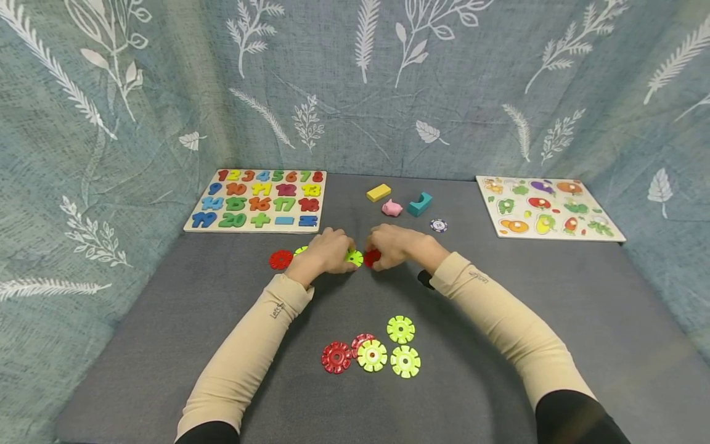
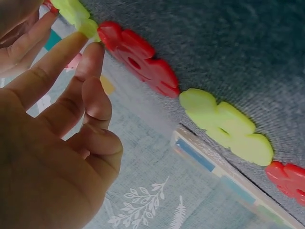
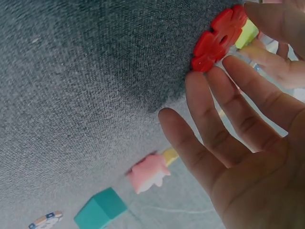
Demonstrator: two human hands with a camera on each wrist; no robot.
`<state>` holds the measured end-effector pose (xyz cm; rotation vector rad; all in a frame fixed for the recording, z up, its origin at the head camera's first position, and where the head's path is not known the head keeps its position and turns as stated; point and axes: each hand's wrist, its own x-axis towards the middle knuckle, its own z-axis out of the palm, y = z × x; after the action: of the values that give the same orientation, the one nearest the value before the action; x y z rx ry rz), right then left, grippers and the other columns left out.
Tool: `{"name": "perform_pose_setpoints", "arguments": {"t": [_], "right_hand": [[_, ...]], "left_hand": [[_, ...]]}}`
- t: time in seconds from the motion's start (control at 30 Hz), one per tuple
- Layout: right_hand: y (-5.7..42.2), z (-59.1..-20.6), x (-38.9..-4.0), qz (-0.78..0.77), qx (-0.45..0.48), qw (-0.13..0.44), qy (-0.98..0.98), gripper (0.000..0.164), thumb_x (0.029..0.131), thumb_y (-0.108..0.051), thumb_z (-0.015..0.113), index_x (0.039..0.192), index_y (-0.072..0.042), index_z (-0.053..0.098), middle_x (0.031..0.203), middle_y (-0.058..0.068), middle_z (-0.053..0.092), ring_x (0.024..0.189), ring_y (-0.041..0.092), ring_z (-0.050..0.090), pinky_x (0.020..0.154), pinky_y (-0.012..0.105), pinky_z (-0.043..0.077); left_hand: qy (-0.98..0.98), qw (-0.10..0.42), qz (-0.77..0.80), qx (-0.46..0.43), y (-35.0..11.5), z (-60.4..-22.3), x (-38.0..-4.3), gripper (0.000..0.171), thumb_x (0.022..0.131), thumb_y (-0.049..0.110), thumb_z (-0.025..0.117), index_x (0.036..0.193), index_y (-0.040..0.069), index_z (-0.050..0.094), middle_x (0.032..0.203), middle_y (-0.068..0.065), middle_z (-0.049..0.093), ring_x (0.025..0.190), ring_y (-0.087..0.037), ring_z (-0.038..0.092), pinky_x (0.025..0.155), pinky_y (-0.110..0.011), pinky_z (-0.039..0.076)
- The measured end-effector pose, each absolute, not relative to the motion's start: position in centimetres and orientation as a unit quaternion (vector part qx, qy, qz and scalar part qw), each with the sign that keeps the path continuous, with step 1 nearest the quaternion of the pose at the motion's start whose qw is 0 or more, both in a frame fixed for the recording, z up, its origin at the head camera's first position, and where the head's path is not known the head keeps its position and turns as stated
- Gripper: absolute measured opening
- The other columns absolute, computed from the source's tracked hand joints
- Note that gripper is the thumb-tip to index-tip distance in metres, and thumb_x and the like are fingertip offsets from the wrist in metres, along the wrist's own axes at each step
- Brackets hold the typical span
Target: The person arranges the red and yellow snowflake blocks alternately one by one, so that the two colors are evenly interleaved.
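Observation:
A row of notched plastic discs, red and yellow-green by turns, lies near the middle of the table. My left hand (image 1: 328, 251) pinches a yellow-green disc (image 1: 354, 258) near the row's right end. With thumb and fingertips, my right hand (image 1: 391, 245) holds the red disc (image 3: 219, 40) beside it. In the left wrist view, another red disc (image 2: 138, 59), a yellow-green disc (image 2: 226, 126) and an end red disc (image 2: 288, 180) continue the row edge to edge. From the head, my left hand hides the row's middle.
Nearer me lie loose discs: two red (image 1: 336, 357) and several yellow-green (image 1: 405, 361). Behind my hands are a yellow block (image 1: 379, 193), pink pig (image 1: 392, 208), teal arch block (image 1: 420, 204) and poker chip (image 1: 439, 226). A number board (image 1: 255, 227) stands left, a vegetable board (image 1: 549, 206) right.

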<state>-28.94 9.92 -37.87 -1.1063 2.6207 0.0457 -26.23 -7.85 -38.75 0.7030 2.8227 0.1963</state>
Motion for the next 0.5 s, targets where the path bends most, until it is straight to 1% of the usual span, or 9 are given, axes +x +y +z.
{"name": "perform_pose_setpoints", "arguments": {"t": [0.17,0.33,0.5], "right_hand": [[10.5,-37.8,-28.9,-0.009,-0.384,0.148,0.912,0.036,0.084,-0.027,0.069,0.113,-0.006,0.068,0.108,0.008,0.064,0.096,0.020,0.058,0.084,0.033,0.050],[11.6,-37.4,-28.5,-0.025,-0.376,0.142,0.915,0.032,0.084,-0.022,0.067,0.111,-0.007,0.069,0.107,0.007,0.064,0.095,0.019,0.059,0.084,0.033,0.051],[13.0,-37.2,-27.6,-0.027,-0.379,0.140,0.915,0.034,0.084,-0.022,0.067,0.113,-0.005,0.068,0.109,0.007,0.065,0.093,0.019,0.062,0.084,0.035,0.052]], "left_hand": [[0.963,0.112,0.055,0.237,-7.7,-38.7,-26.3,0.047,0.084,0.041,0.072,0.117,0.008,0.067,0.108,-0.009,0.061,0.096,-0.026,0.048,0.082,-0.041,0.044],[0.966,0.098,0.046,0.236,-7.1,-38.5,-26.2,0.053,0.082,0.046,0.072,0.120,0.009,0.066,0.115,-0.011,0.060,0.101,-0.027,0.047,0.087,-0.042,0.044],[0.963,0.093,0.048,0.249,-6.1,-38.5,-26.3,0.057,0.082,0.049,0.071,0.122,0.010,0.065,0.118,-0.010,0.061,0.104,-0.028,0.048,0.090,-0.044,0.044]]}}
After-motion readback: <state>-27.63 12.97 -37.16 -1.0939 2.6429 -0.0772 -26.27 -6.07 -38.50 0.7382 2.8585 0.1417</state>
